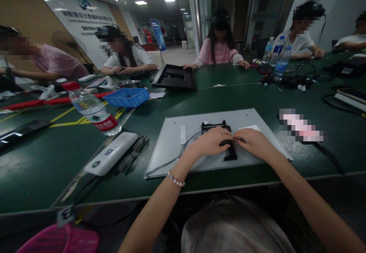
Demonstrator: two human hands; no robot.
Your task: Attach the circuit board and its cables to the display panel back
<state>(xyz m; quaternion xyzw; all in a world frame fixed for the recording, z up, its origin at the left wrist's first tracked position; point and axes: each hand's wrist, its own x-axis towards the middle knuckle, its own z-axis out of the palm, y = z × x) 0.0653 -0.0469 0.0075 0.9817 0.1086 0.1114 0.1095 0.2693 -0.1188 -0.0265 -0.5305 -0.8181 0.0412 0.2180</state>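
A white flat panel lies on the table in front of me, with a black plastic bracket on its middle. My left hand, with a beaded bracelet at the wrist, is closed on the bracket, a dark part showing between thumb and fingers. From the other side my right hand grips the bracket too, its fingertips meeting those of the left. The hands hide the bracket's centre. A grey cable runs from it toward the panel's left front corner. One white paper piece sits left of the bracket.
Left of the panel are glasses, a white power bank, a red-capped water bottle and a blue tray. A phone lies at right. Across the table, a person touches a black open case; several others sit around.
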